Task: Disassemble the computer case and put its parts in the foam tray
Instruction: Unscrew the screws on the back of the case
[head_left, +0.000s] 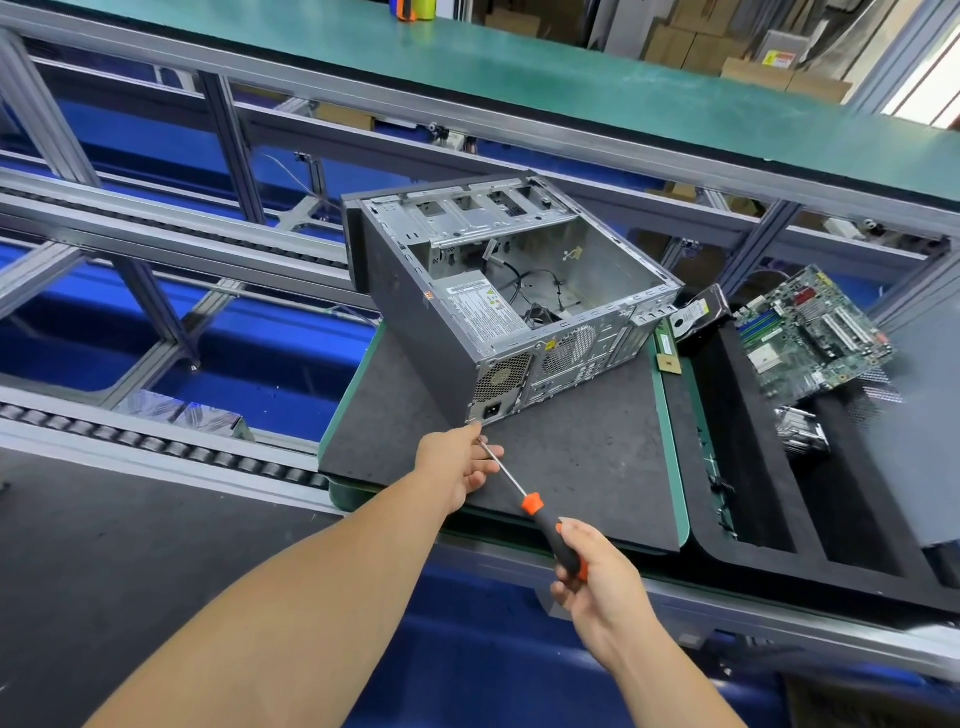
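The right hand (597, 577) grips the black-and-orange handle of a screwdriver (540, 514), fingers curled round it. The left hand (460, 467) pinches the metal shaft near its tip, steadying it. The tip meets the lower rear corner of the computer case (498, 291), just beyond the left hand. The case lies on its side, open face up, on a dark foam mat (587, 457), with the power supply (483, 306) inside. To the right, the foam tray (763, 499) holds a motherboard (815, 338), a hard drive (698, 314) and a heatsink (800, 431).
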